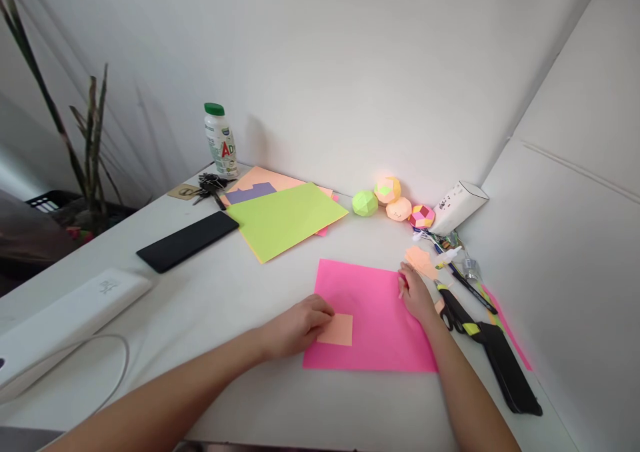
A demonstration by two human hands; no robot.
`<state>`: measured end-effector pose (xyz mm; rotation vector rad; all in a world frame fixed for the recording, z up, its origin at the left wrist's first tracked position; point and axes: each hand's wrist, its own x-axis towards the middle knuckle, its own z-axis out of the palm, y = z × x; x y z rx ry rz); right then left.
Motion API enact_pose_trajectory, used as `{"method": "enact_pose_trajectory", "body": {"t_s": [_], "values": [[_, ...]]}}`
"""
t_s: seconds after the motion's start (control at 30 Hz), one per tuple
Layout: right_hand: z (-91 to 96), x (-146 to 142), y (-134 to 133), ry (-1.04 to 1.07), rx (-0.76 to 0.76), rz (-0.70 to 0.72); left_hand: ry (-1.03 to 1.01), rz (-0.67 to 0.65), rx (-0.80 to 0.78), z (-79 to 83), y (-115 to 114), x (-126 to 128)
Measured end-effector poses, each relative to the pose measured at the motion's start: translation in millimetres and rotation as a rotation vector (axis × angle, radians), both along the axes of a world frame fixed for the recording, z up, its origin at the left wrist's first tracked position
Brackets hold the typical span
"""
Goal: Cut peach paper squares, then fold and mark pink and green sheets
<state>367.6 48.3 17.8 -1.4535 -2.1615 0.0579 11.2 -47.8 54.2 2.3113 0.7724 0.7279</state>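
A bright pink paper sheet (pixel 375 312) lies flat in front of me. Over its left part, my left hand (pixel 300 325) has thumb and fingers closed on the left end of a small peach paper rectangle (pixel 340 331). My right hand (pixel 416 293) is at the sheet's upper right edge with its fingers curled in. What they hold, if anything, is too small to make out. Just beyond its fingertips lie peach paper pieces (pixel 421 261). Scissors (pixel 449 315) are to the right of that hand, beside a black and yellow-green cutting tool (pixel 467 325).
Faceted paper balls (pixel 387 191) and a white box (pixel 457 207) sit along the wall. Green paper (pixel 287 219) overlaps other sheets at the back. A black flat case (pixel 187 241), keys (pixel 213 184), a bottle (pixel 221 144) and a white corded device (pixel 75 319) are leftward. A glue tube (pixel 447 259) lies right.
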Motion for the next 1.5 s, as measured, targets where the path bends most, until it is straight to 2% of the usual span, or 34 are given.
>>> {"method": "enact_pose_trajectory", "body": {"t_s": [0.23, 0.33, 0.4, 0.5, 0.53, 0.57, 0.63, 0.73, 0.87, 1.13, 1.5], "values": [[7.6, -0.8, -2.2, 0.113, 0.022, -0.021, -0.017, 0.01, -0.073, 1.7, 5.9, -4.3], [21.9, -3.1, -8.1, 0.176, 0.045, -0.017, -0.008, -0.015, -0.09, 1.6, 9.4, -5.9], [34.6, -14.4, -18.4, 0.214, 0.059, 0.015, -0.008, -0.027, -0.101, 1.5, 11.7, -7.3], [50.7, -53.9, -45.2, 0.212, 0.034, 0.161, -0.018, -0.044, -0.119, 1.3, 15.3, -9.5], [53.7, -71.4, -55.9, 0.193, 0.012, 0.249, -0.023, -0.046, -0.126, 1.1, 16.5, -10.3], [55.2, -89.3, -66.6, 0.134, 0.003, 0.401, -0.028, -0.044, -0.132, 0.9, 17.8, -11.2], [54.3, -120.7, -85.6, 0.014, 0.082, 0.607, -0.037, -0.028, -0.147, 0.5, 20.5, -13.1], [47.3, -145.3, -103.8, -0.02, 0.121, 0.662, -0.042, -0.006, -0.173, 0.8, 23.8, -16.7], [40.3, -146.3, -110.5, -0.012, 0.067, 0.668, -0.026, -0.025, -0.191, 2.7, 25.3, -21.0], [39.2, -148.5, -108.1, 0.002, 0.013, 0.765, 0.05, -0.065, -0.131, 2.9, 24.6, -27.0], [41.7, -153.6, -117.0, 0.044, -0.029, 0.75, 0.235, -0.113, -0.056, 13.8, 22.3, -32.5]]}}
